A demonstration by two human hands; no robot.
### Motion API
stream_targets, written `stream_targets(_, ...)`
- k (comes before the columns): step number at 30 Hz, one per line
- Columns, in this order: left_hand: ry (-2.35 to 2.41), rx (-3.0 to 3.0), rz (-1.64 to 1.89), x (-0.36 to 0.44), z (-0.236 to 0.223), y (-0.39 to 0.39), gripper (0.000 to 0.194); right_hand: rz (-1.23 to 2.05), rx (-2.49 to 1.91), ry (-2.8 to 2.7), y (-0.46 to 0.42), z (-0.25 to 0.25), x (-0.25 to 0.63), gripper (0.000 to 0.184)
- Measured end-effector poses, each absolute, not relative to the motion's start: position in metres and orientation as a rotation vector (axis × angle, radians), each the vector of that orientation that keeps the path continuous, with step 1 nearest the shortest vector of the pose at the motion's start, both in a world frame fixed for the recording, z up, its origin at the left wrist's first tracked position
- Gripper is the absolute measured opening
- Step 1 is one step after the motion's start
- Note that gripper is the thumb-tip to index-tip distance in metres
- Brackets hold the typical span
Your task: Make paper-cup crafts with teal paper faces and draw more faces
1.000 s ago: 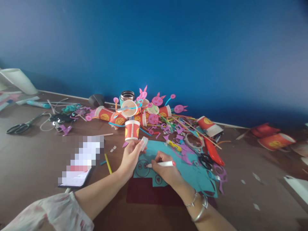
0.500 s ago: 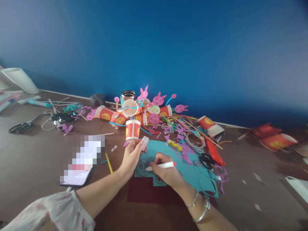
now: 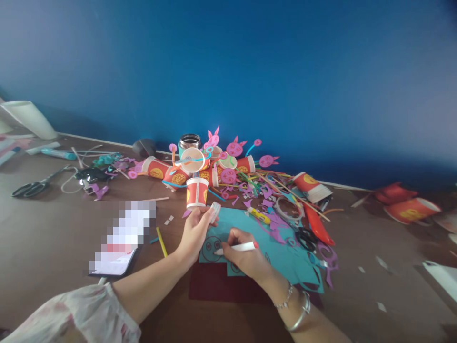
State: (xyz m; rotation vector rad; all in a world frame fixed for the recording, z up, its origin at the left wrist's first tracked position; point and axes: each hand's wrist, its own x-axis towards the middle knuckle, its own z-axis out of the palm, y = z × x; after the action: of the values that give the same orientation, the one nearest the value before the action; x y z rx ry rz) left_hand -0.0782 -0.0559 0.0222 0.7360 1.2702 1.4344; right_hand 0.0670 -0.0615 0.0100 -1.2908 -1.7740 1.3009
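My right hand (image 3: 245,255) grips a white marker with a red end (image 3: 238,247), its tip resting on a teal paper sheet (image 3: 282,255) beside a drawn round face (image 3: 212,247). My left hand (image 3: 194,231) rests on the left edge of that sheet and pinches a small clear roll of tape (image 3: 214,211) between thumb and fingers. A dark red sheet (image 3: 214,286) lies under the teal one. A red paper cup (image 3: 196,192) stands upside down just beyond my left hand.
A heap of red cups, pink paper animal faces (image 3: 233,149), straws and scraps fills the table's middle. A phone (image 3: 119,247) lies at left, scissors (image 3: 30,186) farther left, black scissors (image 3: 305,238) and a yellow glue stick (image 3: 259,216) at right. More cups (image 3: 410,209) lie far right.
My right hand and the marker have shifted slightly left on the teal sheet. My left hand has stayed put with the tape roll.
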Motion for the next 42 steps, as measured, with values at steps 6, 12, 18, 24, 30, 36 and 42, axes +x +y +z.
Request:
stream_targets(6,1.284,0.738,1.412,-0.0781,0.0243,-0.0568,0.039,1.311,-1.288,-1.77,-0.0622,0.0108,0.0665,0.026)
stream_targets(12,1.287,0.729,1.423,-0.0776,0.0259,-0.0568,0.039,1.304,-1.321,-1.752,-0.0613,0.0054,0.0665,0.026)
stream_targets(18,1.286,0.725,1.43,-0.0777,0.0252,-0.0569,0.04,1.345,-1.304,-1.748,-0.0612,0.0052,0.0666,0.027)
stream_targets(24,1.283,0.731,1.424,-0.0781,0.0244,-0.0565,0.04,1.306,-1.314,-1.762,-0.0607,0.0043,0.0661,0.027)
stream_targets(30,1.281,0.725,1.431,-0.0778,0.0246,-0.0565,0.039,1.311,-1.314,-1.767,-0.061,0.0063,0.0661,0.027)
stream_targets(36,1.276,0.719,1.434,-0.0774,0.0255,-0.0573,0.037,1.277,-1.293,-1.796,-0.0615,0.0063,0.0668,0.028)
stream_targets(42,1.277,0.718,1.434,-0.0773,0.026,-0.0572,0.037,1.251,-1.307,-1.784,-0.0615,0.0041,0.0663,0.027)
